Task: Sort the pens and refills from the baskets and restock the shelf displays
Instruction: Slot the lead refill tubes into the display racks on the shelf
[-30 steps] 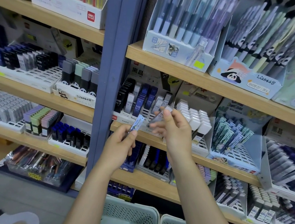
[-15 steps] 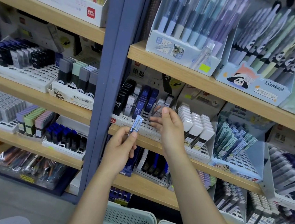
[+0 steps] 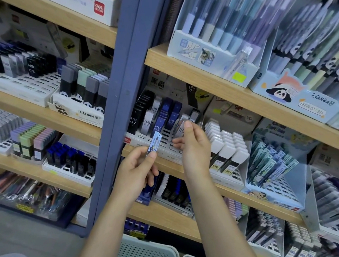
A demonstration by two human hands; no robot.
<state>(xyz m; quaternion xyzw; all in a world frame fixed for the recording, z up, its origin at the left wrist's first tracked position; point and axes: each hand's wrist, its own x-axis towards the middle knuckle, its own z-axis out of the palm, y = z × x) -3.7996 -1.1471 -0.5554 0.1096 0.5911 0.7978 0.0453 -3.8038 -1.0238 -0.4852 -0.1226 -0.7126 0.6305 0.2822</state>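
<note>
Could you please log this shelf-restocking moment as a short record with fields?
setting: stationery shelves, wooden boards, blue upright post
left hand: pinches a small blue-and-white lead case, tilted, in front of the shelf edge
right hand: holds a clear grey lead case at the white slotted tray
tray contents: black, grey and blue HB 0.7 cases standing in rows
below: two perforated baskets
</note>
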